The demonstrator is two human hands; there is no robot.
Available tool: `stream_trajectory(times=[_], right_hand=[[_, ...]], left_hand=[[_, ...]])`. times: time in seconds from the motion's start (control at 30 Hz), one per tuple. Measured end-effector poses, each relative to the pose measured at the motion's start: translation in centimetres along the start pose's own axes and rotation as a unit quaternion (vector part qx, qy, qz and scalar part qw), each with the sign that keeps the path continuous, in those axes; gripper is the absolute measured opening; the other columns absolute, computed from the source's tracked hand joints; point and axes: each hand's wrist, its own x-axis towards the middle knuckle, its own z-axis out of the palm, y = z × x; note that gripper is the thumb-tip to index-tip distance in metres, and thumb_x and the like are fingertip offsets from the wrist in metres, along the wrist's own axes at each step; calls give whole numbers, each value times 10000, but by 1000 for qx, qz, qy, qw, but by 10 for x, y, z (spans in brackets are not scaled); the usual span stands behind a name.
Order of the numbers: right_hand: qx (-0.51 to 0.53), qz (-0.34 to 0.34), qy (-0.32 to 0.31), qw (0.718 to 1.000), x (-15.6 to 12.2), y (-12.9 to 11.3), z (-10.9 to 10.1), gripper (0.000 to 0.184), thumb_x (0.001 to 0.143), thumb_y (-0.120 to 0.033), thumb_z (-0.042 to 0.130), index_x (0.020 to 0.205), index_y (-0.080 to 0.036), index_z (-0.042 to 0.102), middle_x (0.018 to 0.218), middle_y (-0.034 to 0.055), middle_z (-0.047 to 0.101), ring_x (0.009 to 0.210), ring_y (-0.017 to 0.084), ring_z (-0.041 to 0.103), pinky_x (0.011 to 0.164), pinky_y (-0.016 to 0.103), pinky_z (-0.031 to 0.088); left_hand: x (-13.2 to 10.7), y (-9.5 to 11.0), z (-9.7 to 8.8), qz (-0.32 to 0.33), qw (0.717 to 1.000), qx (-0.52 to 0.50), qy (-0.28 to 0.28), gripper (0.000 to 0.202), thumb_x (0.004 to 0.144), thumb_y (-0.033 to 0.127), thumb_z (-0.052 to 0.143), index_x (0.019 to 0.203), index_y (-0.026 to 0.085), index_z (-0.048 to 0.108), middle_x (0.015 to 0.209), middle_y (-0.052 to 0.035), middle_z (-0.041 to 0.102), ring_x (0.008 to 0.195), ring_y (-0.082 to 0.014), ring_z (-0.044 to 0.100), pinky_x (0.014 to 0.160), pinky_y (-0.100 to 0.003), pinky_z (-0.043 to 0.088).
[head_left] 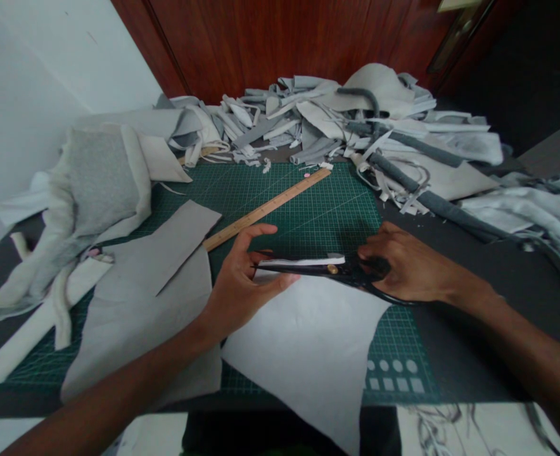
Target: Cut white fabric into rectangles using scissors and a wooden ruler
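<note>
My right hand (pixel 408 263) grips the handles of black scissors (pixel 330 269), with the blades pointing left. The blades close on the raised edge of a white fabric sheet (pixel 308 358). My left hand (pixel 242 282) pinches that raised edge just beyond the blade tips. The sheet lies on a green cutting mat (pixel 308 206) and hangs past the table's front edge. A grey fabric piece (pixel 142 323) lies under my left wrist. A wooden ruler (pixel 265 209) rests diagonally on the mat, its lower end tucked near the grey piece.
A large heap of grey and white fabric scraps (pixel 327 120) rises behind the mat, against a reddish-brown wooden door (pixel 280 38). A padded grey fabric piece (pixel 99 183) lies at the left beside a white wall (pixel 23 95). More pale fabric (pixel 527 212) lies on the dark table at the right.
</note>
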Motion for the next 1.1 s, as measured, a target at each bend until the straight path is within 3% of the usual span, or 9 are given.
stream_trajectory(times=[0.1, 0.27, 0.53, 0.73, 0.9, 1.1], right_hand=[[-6, 0, -3, 1000, 0, 0, 1, 190, 791, -278, 728, 687, -237, 573, 661, -3, 638, 683, 202, 560, 753, 373, 324], [-13, -1, -5, 1000, -1, 1, 2, 188, 794, -266, 715, 679, -232, 570, 665, 2, 648, 685, 197, 548, 757, 375, 319], [-9, 0, 6, 1000, -4, 3, 3, 301, 828, -356, 769, 652, -238, 555, 653, 5, 668, 683, 197, 526, 749, 375, 322], [0, 5, -5, 1000, -3, 4, 5, 270, 802, -285, 760, 640, -237, 549, 643, -2, 666, 692, 197, 516, 738, 366, 317], [0, 1, 6, 1000, -3, 5, 8, 253, 802, -265, 747, 631, -236, 563, 633, -1, 674, 700, 201, 513, 724, 355, 312], [5, -10, 3, 1000, -2, 7, 7, 290, 832, -305, 735, 620, -237, 548, 628, -8, 675, 653, 186, 499, 729, 359, 308]], left_hand=[[0, 0, 0, 2, 1000, 7, 7, 689, 670, 225, 965, 1248, 267, 592, 837, 27, 716, 766, -219, 790, 544, -231, 602], [0, -2, -1, 4, 1000, 11, 9, 694, 671, 246, 973, 1258, 267, 602, 822, 28, 707, 710, -197, 770, 485, -202, 548], [-1, -2, 1, -11, 1000, -10, -12, 701, 695, 267, 968, 1278, 273, 579, 832, 29, 709, 642, -173, 739, 516, -224, 590], [-1, -3, 0, -10, 1000, -9, -13, 698, 701, 260, 960, 1280, 276, 569, 840, 35, 712, 602, -164, 725, 473, -222, 565], [-1, -2, 0, -19, 1000, 2, -17, 689, 739, 260, 920, 1318, 268, 547, 845, 49, 718, 665, -171, 752, 538, -237, 595], [-1, -1, 1, -22, 1000, -1, -22, 675, 748, 268, 918, 1312, 264, 548, 756, 70, 692, 615, -169, 728, 499, -245, 569]])
